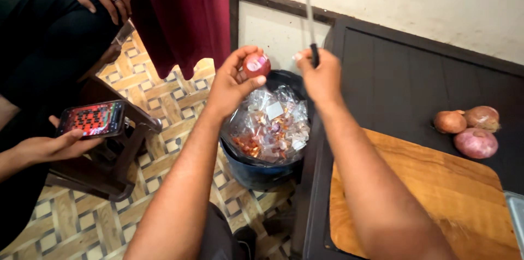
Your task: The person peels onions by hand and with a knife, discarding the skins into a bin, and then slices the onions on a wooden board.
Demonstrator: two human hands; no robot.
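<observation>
The dark table (415,80) runs out of view on the right, and the wooden cutting board (431,194) on it is cut off at the bottom edge. Below the hands, a bin (256,170) stuffed with clear plastic wrappers hides its own base. A seated person's phone (91,119) glows at left. Three onions (474,129) lie near the board. The left hand (232,82) pinches a red onion (256,65) above the bin; the right hand (322,74) grips a knife (311,25), blade upright.
</observation>
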